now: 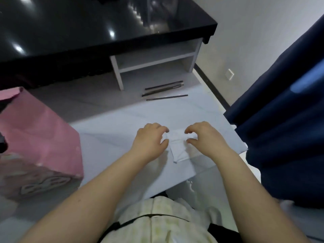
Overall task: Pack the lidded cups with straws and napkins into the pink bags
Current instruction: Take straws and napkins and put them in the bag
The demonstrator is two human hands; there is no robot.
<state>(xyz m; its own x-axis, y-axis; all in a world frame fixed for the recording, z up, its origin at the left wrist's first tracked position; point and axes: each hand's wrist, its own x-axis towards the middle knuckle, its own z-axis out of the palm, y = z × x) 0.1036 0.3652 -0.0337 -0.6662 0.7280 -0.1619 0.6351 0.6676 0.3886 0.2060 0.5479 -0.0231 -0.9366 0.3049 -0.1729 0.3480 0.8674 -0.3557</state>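
Napkin (178,149) lies on a pale sheet (122,130) between the left hand (149,137) and the right hand (205,135), each pinching one side of it with curled fingers and thumb. Straws (163,92) lie beyond the hands, and a pink bag (40,137) stands well left of the left hand.

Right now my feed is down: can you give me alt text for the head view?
The left hand and right hand pinch a folded white napkin lying on a pale sheet on the floor. A pink bag stands to their left; dark straws lie farther off, near a white shelf.
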